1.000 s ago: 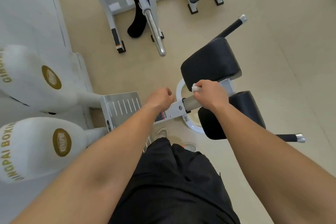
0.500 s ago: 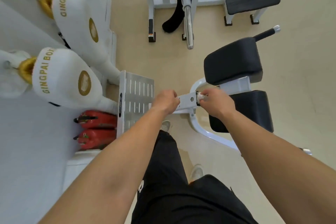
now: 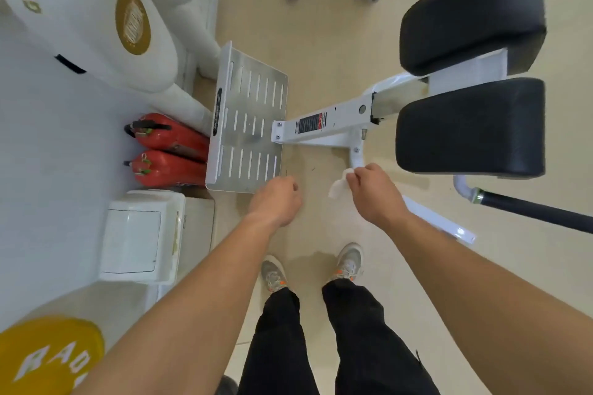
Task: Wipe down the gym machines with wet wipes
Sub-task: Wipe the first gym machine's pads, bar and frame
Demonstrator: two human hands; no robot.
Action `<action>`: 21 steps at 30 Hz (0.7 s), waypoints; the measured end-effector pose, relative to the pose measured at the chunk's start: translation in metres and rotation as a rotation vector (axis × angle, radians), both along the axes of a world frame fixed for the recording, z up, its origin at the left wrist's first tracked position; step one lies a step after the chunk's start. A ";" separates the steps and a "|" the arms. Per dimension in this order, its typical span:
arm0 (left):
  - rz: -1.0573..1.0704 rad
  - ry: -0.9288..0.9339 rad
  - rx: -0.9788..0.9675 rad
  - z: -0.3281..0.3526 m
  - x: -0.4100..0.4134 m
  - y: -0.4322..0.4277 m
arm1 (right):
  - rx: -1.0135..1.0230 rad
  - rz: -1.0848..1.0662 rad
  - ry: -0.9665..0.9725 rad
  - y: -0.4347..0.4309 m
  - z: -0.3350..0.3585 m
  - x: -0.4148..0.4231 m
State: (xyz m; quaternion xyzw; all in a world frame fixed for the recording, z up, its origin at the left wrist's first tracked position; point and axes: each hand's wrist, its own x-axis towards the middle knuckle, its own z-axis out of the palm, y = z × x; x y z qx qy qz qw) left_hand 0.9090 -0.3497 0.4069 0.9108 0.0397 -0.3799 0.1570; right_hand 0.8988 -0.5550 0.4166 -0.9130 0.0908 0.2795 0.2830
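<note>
- White wet wipe (image 3: 337,186) is pinched in the person's right hand (image 3: 375,196), just below the curved tube of the gym machine's white frame (image 3: 333,125); whether it touches cannot be told.
- Left hand (image 3: 276,199) hangs beside it above the floor (image 3: 321,42), fingers loosely curled, holding nothing.
- Black pads (image 3: 470,127) flank the beam; a slotted metal footplate (image 3: 248,125) and red fire extinguishers (image 3: 173,138) lie leftward.

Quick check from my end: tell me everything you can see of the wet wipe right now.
The wet wipe is a small white sheet, crumpled, and it looks soft and thin. The right hand pinches its upper part, and the loose end hangs free over the beige floor. It sits close to the machine's white curved tube; whether the two touch cannot be told.
</note>
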 end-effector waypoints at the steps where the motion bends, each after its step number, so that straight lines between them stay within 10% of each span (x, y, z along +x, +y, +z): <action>1: -0.005 0.000 -0.007 -0.013 -0.002 0.003 | 0.007 -0.005 0.002 0.003 -0.015 -0.003; 21: 0.004 -0.070 -0.172 -0.438 0.031 -0.020 | 0.090 -0.029 -0.091 -0.010 -0.447 0.012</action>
